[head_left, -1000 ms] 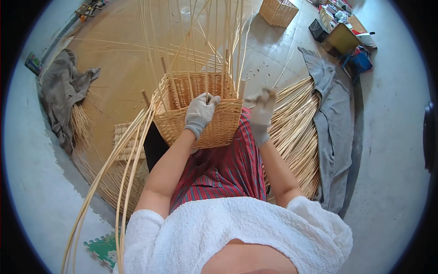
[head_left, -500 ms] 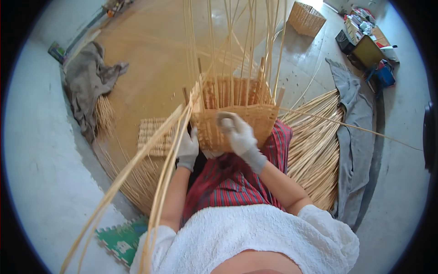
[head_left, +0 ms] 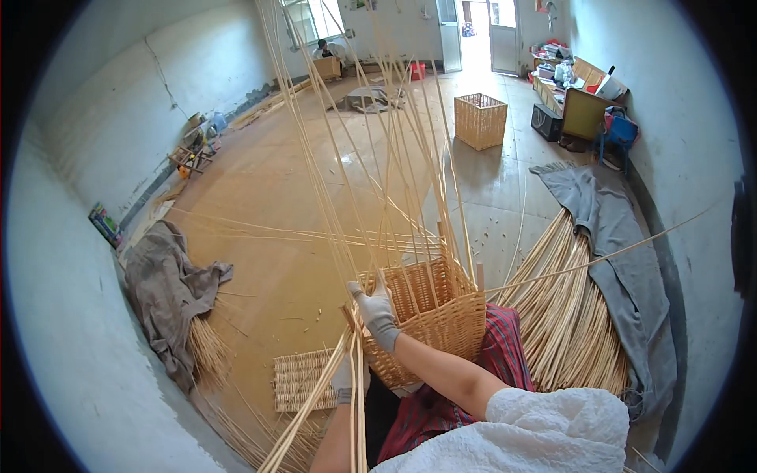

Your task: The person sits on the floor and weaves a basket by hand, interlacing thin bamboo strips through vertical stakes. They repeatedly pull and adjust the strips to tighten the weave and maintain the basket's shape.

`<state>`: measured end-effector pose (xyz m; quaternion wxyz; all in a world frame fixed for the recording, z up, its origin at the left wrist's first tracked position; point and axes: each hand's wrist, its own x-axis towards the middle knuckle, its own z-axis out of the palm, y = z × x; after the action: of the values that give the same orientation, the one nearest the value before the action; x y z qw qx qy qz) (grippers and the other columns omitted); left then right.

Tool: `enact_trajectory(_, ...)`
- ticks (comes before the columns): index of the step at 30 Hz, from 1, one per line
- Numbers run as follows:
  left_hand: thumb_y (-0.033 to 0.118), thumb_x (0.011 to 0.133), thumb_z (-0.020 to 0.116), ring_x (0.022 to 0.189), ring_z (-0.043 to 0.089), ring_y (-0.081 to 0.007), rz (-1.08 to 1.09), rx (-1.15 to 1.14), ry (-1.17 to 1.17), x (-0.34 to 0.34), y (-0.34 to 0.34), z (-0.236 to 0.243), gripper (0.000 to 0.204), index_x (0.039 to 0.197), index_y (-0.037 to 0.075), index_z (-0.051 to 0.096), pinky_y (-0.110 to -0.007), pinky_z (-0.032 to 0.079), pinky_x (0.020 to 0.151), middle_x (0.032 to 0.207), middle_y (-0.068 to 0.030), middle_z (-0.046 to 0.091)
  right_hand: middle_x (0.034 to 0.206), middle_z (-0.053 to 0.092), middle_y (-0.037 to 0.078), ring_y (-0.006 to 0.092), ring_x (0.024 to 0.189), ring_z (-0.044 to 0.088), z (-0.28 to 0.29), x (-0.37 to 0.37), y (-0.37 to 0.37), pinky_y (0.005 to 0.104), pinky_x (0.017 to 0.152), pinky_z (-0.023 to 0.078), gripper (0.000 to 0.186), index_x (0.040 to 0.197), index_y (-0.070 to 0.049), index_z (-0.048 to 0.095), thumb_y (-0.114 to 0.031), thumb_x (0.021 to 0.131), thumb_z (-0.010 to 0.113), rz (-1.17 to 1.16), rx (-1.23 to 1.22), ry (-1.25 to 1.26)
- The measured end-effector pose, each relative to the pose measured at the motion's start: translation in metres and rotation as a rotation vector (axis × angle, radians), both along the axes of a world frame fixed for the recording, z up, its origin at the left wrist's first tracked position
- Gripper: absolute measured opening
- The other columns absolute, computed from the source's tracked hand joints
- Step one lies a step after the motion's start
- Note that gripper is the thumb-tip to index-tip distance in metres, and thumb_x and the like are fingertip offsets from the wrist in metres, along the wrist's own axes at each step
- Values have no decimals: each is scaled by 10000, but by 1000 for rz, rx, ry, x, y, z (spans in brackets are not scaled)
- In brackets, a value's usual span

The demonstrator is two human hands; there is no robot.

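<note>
A half-woven wicker basket (head_left: 441, 331) rests tilted on my lap, with long thin rods (head_left: 303, 150) standing up from its sides. My right hand (head_left: 374, 313), in a pale glove, reaches across to the basket's left rim, its fingers closed around rods there. Low at the basket's left side is my gloved left hand (head_left: 344, 381); its fingers are hidden behind the basket and a loose bundle of rods (head_left: 319, 390) slanting down toward me. A single long rod (head_left: 599, 258) sticks out to the right from the basket.
A heap of peeled rods (head_left: 564, 315) lies at right under a grey cloth (head_left: 631, 292). Left are another grey cloth (head_left: 165, 292) and a woven panel (head_left: 303, 378). Farther off stand a finished-looking square basket (head_left: 479, 122), a speaker box (head_left: 546, 122) and a person (head_left: 324, 49) by the window.
The view has tipped up, showing more of the room. My right hand has moved from the basket's near wall to its left rim. My left hand stays by the left side.
</note>
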<state>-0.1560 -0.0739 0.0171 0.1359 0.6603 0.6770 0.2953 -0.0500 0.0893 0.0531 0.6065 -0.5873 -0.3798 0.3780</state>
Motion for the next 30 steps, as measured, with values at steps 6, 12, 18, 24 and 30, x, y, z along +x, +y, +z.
enact_trajectory(6,316,881,742,904,671,-350,-12,14,83,-11,-7,-7,438,1230,65,659,-463,536,764,1020,-153,702,1109,689,92,123,947,632,38,-9,-38,267,850,530,547,1374,24,574,-350,995,700,16,337,345)
enact_trajectory(12,339,886,740,797,682,-336,-128,46,294,-15,17,-37,392,1167,71,689,-465,544,669,928,-136,711,841,687,93,185,658,600,83,33,-25,346,586,454,405,1012,-20,699,-420,1005,642,372,59,-33)
enact_trajectory(18,406,806,827,766,651,-321,-54,-151,100,-18,13,15,549,1213,76,664,-446,528,674,910,-127,689,1165,693,136,205,915,666,179,29,-58,330,846,520,425,1273,0,601,-362,1066,525,-12,935,-188)
enact_trajectory(24,397,728,881,756,666,-298,-146,76,163,-21,22,13,646,1240,76,654,-451,541,675,867,-107,684,713,538,38,156,650,524,14,106,-117,336,656,489,443,932,-28,572,-447,1065,516,589,376,360)
enact_trajectory(30,295,958,682,930,719,-338,-199,218,249,-13,8,21,475,1383,97,602,-433,588,776,1135,-181,720,646,452,20,158,610,488,24,118,-127,355,658,486,586,856,-60,474,-611,1042,410,447,348,524)
